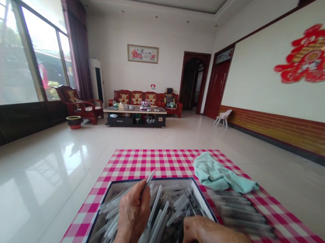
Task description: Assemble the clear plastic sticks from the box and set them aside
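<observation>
The pale pen is in the left hand, above the far side of an open box crowded with loose pens; that grip is closed, thumb and fingers pinching it with the tip poking out past them. The right hand curls down among the pens at the box's near right, and whether its grip has hold of one I cannot tell. A pen like this should be light and stiff, its smooth barrel probably a little slippery, best taken around the middle. The counter wears a pink-and-white check; beside the box lie a blurred row of pens and a crumpled mint cloth. Beyond, a glossy tiled floor runs to a low table, a carved sofa and tall windows.
</observation>
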A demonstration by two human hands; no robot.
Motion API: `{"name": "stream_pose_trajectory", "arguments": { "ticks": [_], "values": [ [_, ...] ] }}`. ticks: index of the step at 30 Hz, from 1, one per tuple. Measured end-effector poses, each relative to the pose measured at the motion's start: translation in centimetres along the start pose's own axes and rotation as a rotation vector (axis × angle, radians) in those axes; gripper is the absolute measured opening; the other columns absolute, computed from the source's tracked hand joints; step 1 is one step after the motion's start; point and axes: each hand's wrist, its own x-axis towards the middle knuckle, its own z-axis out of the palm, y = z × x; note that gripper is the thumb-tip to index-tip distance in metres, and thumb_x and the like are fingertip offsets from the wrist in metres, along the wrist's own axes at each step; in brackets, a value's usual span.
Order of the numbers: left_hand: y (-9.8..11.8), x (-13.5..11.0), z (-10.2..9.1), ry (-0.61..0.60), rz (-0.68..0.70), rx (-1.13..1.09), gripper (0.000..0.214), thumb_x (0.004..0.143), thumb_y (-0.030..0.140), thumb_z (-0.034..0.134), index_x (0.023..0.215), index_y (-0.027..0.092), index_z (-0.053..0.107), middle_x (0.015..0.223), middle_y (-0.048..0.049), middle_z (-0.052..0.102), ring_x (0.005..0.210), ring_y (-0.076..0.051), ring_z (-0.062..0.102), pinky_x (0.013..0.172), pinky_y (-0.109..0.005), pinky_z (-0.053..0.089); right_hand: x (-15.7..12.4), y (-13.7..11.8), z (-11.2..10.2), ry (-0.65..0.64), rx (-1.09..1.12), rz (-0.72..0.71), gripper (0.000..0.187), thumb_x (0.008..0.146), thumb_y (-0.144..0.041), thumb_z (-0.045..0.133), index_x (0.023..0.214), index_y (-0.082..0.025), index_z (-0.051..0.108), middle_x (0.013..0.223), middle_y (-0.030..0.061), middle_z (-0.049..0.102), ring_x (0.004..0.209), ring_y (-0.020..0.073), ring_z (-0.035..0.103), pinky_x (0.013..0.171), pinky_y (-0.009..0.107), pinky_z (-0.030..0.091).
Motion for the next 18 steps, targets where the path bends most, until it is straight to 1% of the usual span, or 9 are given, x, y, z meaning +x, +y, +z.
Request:
{"name": "stream_pose_trajectory", "arguments": {
  "ticks": [2, 4, 6, 8, 11, 13, 16, 18],
  "values": [
    [0.0, 0.0, 0.1, -0.01, 0.007, 0.001, 0.032, 0.086, 0.031, 0.044, 0.097, 0.016, 0.07, 0.064, -0.0004, 0.069, 0.054, -0.013, 0.061, 0.054, -0.021, 0.041, 0.0, -0.3, -0.9, -0.02, -0.015, -0.027, 0.027, 0.064, -0.019, 0.068, 0.088, -0.028, 0.075, 0.093, -0.0008, 0.068, 0.088, 0.0193, 0.062, 0.075, 0.023, 0.044],
    [0.0, 0.0, 0.2, -0.018, 0.008, -0.002, 0.031, 0.087, 0.031, 0.044, 0.097, 0.016, 0.07, 0.063, 0.0, 0.068, 0.053, -0.013, 0.06, 0.054, -0.021, 0.041, 0.4, -1.0, -1.3, -0.001, 0.01, -0.083, 0.026, 0.067, -0.02, 0.067, 0.091, -0.027, 0.076, 0.091, -0.0002, 0.069, 0.085, 0.0186, 0.062, 0.075, 0.023, 0.044],
    [0.0, 0.0, 0.2, -0.018, 0.007, -0.009, 0.031, 0.087, 0.031, 0.044, 0.097, 0.016, 0.069, 0.062, 0.0002, 0.067, 0.053, -0.013, 0.059, 0.053, -0.021, 0.04, 1.1, -1.9, -1.0, 0.04, 0.065, -0.157, 0.026, 0.073, -0.016, 0.061, 0.092, -0.026, 0.076, 0.09, 0.0001, 0.07, 0.083, 0.0164, 0.063, 0.076, 0.022, 0.044],
    [-0.1, -0.1, 0.1, -0.012, 0.007, -0.017, 0.031, 0.087, 0.032, 0.044, 0.096, 0.016, 0.069, 0.061, 0.0008, 0.066, 0.053, -0.013, 0.058, 0.052, -0.021, 0.04, 1.7, -2.6, -0.1, 0.074, 0.097, -0.205, 0.028, 0.076, -0.012, 0.057, 0.094, -0.025, 0.075, 0.092, 0.0003, 0.071, 0.086, 0.0152, 0.063, 0.081, 0.022, 0.043],
    [0.0, -0.1, 0.0, -0.013, 0.005, -0.012, 0.03, 0.087, 0.033, 0.044, 0.094, 0.017, 0.069, 0.061, 0.0014, 0.066, 0.052, -0.012, 0.058, 0.052, -0.021, 0.04, 2.0, -3.0, 1.4, 0.105, 0.051, -0.185, 0.023, 0.078, -0.015, 0.059, 0.094, -0.025, 0.073, 0.096, 0.0005, 0.07, 0.096, 0.0162, 0.06, 0.089, 0.023, 0.04],
    [0.0, -0.1, 0.0, -0.021, 0.006, -0.006, 0.03, 0.087, 0.032, 0.044, 0.095, 0.017, 0.069, 0.061, 0.0012, 0.066, 0.053, -0.013, 0.058, 0.052, -0.021, 0.04, 1.8, -2.7, 2.1, 0.107, 0.007, -0.143, 0.019, 0.081, -0.019, 0.059, 0.093, -0.026, 0.072, 0.096, 0.0002, 0.069, 0.097, 0.0166, 0.059, 0.091, 0.025, 0.039],
    [0.1, -0.1, 0.0, -0.03, 0.006, -0.015, 0.03, 0.087, 0.032, 0.044, 0.095, 0.018, 0.069, 0.062, 0.0008, 0.067, 0.054, -0.013, 0.059, 0.053, -0.021, 0.041, 1.5, -2.0, 2.5, 0.098, -0.021, -0.094, 0.018, 0.085, -0.022, 0.055, 0.094, -0.027, 0.07, 0.094, -0.0006, 0.068, 0.097, 0.0166, 0.059, 0.091, 0.026, 0.038],
    [0.1, 0.0, 0.0, -0.038, 0.002, -0.027, 0.03, 0.087, 0.032, 0.045, 0.095, 0.018, 0.069, 0.063, 0.0005, 0.068, 0.055, -0.013, 0.06, 0.054, -0.021, 0.041, 1.4, -1.7, 2.5, 0.099, -0.022, -0.079, 0.017, 0.085, -0.022, 0.056, 0.095, -0.027, 0.069, 0.094, -0.0009, 0.068, 0.098, 0.0169, 0.059, 0.091, 0.026, 0.038]
  ]
}}
